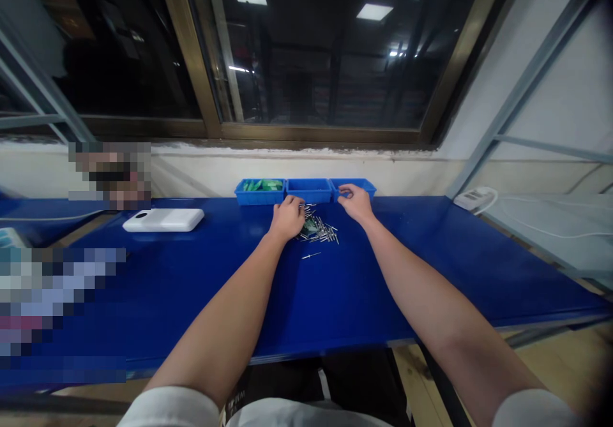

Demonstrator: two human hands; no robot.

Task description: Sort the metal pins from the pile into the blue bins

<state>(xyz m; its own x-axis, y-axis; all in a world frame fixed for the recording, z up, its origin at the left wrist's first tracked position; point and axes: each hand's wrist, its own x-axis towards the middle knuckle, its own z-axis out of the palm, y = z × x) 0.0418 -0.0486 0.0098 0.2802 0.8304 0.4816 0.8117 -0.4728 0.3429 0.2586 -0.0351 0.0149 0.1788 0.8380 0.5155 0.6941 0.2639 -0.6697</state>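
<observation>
A loose pile of blind rivets (325, 230), thin and silvery, lies on the blue table with a small green packet (309, 226) among them. My left hand (288, 217) rests at the pile's left edge, its fingers curled down; whatever they hold is hidden. A single rivet (311, 256) lies apart, nearer to me. My right hand (355, 203) hovers at the front of the right blue bin (366, 187); thumb and forefinger are curved with a gap between them, and I see nothing in them. The middle blue bin (309, 189) stands just behind the pile.
The left blue bin (261, 198) contains green packets (263, 186). A white device (163, 219) lies on the table (191, 286) at left. Another white device with a cable (475, 197) sits at right. Behind are a wall and window; metal frames (522, 76) flank the table.
</observation>
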